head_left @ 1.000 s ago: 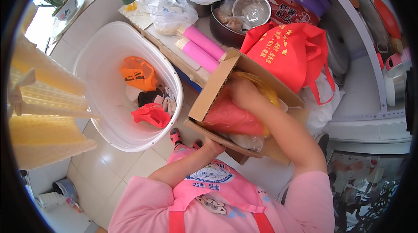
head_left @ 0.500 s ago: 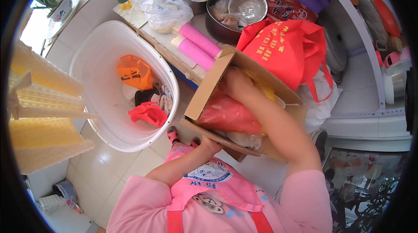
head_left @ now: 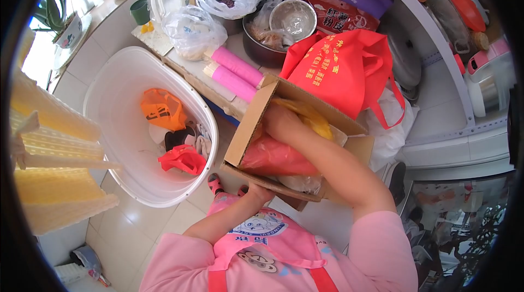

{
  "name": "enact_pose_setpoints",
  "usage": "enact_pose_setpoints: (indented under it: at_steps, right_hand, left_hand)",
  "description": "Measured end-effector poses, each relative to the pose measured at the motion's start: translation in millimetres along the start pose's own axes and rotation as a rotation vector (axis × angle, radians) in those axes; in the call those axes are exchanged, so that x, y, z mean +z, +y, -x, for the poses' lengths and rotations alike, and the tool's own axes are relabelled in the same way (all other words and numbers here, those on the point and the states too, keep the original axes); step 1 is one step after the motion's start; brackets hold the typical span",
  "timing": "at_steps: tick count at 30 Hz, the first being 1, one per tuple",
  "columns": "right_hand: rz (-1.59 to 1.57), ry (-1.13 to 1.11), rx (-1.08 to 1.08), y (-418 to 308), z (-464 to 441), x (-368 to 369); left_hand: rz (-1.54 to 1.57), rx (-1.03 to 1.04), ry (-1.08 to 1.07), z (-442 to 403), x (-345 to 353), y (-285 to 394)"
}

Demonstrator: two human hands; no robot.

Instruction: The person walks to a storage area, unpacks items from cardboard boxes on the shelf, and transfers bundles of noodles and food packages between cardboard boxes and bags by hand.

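A cardboard box (head_left: 244,133) with its flaps up is tilted in front of me. Inside it lie a red plastic bag (head_left: 275,156), a yellow plastic bag (head_left: 314,120) and some clear plastic. My left hand (head_left: 261,192) grips the box at its near lower edge, with the fingers out of sight underneath. Deep in the box, at its far left corner, is my right hand (head_left: 279,119); the bags and the flap hide its fingers. Against the box's far side stands a red cloth bag (head_left: 349,71) with yellow lettering.
To the left stands a white plastic tub (head_left: 214,128) holding an orange bag (head_left: 163,108) and a red bag (head_left: 183,160). Two pink-wrapped bundles (head_left: 234,81), a dark pot (head_left: 261,51) and clear bags rest on the shelf behind. Yellow cloth (head_left: 57,183) hangs at left.
The view has shifted slightly, so the surroundings sit a bit lower and further left. My right hand stays inside the box and my left hand stays at its near edge.
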State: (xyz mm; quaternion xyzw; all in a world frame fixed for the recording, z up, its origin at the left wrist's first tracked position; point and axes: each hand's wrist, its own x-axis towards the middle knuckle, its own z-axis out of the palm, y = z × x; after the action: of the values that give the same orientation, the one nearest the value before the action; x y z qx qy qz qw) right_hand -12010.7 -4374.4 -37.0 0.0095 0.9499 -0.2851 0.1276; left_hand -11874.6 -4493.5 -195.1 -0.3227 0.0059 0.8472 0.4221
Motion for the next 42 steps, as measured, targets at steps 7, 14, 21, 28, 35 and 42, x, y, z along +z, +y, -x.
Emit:
enact_pose_setpoints:
  at_steps: [7, 14, 21, 28, 35, 42]
  right_hand:
    - [0.196, 0.022, -0.100, -17.6, 27.1, -25.3]
    - [-0.276, 0.245, -0.267, -3.2, 17.0, -9.7]
    - [0.137, 0.327, -0.388, -37.5, 80.3, -73.5]
    - [0.215, 0.545, -0.462, -34.0, 128.0, -116.8]
    - [0.595, 0.921, -0.602, -31.5, 161.5, -165.7]
    - [0.402, 1.157, -0.739, -28.5, 188.2, -245.8]
  left_hand:
    - [-0.066, 0.052, -0.003, 0.2, 1.3, -0.3]
    - [-0.009, -0.024, -0.104, 0.1, 3.9, 0.4]
    - [-0.014, 0.059, -0.027, 4.8, 13.7, -1.8]
    - [-0.045, 0.106, -0.056, 5.6, 22.9, -1.2]
    - [-0.106, 0.104, -0.080, 13.7, 26.2, -3.6]
    - [-0.074, 0.051, -0.153, 6.7, 8.8, -0.7]
